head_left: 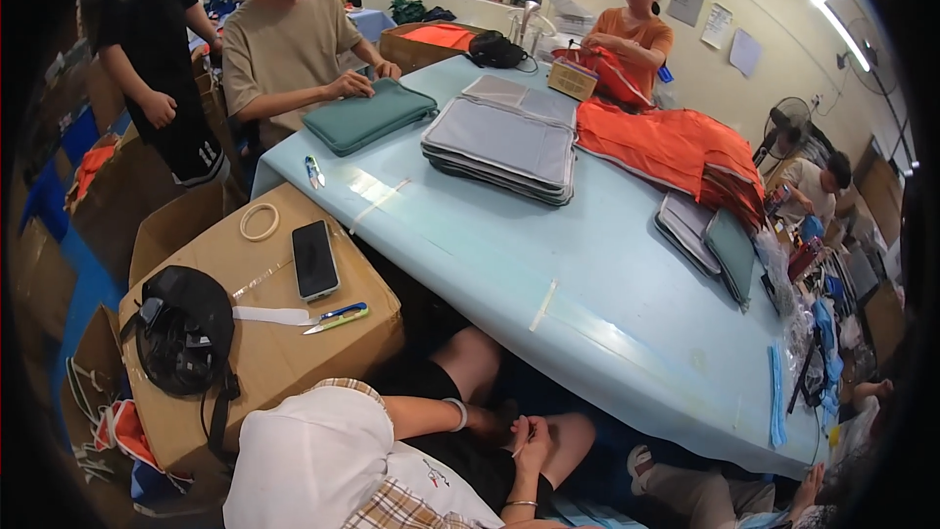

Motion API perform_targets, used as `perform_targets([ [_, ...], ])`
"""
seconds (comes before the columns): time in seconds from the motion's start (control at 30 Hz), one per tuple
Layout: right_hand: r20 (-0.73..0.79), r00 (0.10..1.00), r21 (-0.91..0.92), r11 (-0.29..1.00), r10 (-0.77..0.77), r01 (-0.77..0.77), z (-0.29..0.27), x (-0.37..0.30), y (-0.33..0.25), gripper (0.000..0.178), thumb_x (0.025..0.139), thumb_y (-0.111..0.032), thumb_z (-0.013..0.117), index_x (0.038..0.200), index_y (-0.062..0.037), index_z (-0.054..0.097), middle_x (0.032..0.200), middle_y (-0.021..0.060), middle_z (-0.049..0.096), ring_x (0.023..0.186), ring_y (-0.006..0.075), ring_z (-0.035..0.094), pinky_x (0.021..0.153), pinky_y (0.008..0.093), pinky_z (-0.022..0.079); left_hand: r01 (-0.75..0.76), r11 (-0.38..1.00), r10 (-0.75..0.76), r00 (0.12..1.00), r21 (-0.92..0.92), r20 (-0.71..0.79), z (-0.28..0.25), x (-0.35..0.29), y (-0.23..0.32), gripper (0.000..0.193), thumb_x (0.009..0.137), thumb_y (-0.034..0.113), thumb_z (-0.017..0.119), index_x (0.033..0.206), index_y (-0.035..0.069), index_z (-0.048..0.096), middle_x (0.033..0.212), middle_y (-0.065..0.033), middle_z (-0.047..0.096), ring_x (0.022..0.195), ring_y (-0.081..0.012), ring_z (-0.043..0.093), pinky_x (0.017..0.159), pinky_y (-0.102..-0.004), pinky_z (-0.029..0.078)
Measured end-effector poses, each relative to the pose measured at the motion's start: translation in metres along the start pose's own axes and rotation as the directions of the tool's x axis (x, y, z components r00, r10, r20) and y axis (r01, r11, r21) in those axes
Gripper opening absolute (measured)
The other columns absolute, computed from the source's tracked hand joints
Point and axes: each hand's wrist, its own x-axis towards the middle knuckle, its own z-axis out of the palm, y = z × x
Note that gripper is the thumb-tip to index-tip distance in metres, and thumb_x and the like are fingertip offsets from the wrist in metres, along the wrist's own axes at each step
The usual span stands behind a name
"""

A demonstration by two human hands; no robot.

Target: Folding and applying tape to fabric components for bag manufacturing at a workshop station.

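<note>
My left hand (488, 421), with a pale band at its wrist, rests low over my lap in shadow, its fingers mostly hidden. Close beside it is my right hand (530, 443), a bangle on its wrist. The right fingers are curled together, and whatever they hold is too small to make out. Both hands are beside the table edge, over my dark shorts. Nearest on the cardboard box (264, 372) at the left are a black phone (314, 261), thread snips (336, 317), a roll of tape (259, 221) and a black cap-like headgear (184, 330).
On the blue-covered table (470, 245) lie stacked grey sleeves (504, 142), orange fabric pieces (666, 147), a green zip case (370, 116) under a co-worker's hands, and more snips (314, 171). A seated person's trousered leg (685, 492) is at lower right.
</note>
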Motion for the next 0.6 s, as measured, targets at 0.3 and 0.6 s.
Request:
perform_targets([
  [0.3,0.007,1.0,-0.042,0.999,0.003,-0.003,0.001,-0.001,0.0,0.013,0.087,-0.011,0.063,0.084,0.0007,0.058,0.071,0.0107,0.066,0.065,0.0154,0.066,0.061,0.0267,0.051,-0.015,0.997,0.015,1.0,0.077,0.0,0.025,0.026,-0.029,0.033,0.09,0.033,0.052,0.115,0.012,0.061,0.117,-0.013,0.062,0.103,-0.0319,0.06,0.09,-0.0421,0.046],
  [0.6,0.019,1.0,-0.027,0.999,-0.023,0.023,0.001,-0.001,-0.003,0.013,0.089,-0.011,0.062,0.084,0.0001,0.057,0.07,0.0078,0.065,0.062,0.0115,0.063,0.059,0.0234,0.049,-0.053,0.995,0.052,0.998,0.081,0.023,0.024,0.028,-0.03,0.031,0.09,0.03,0.053,0.112,0.01,0.062,0.112,-0.0135,0.064,0.099,-0.0316,0.061,0.087,-0.0423,0.047],
])
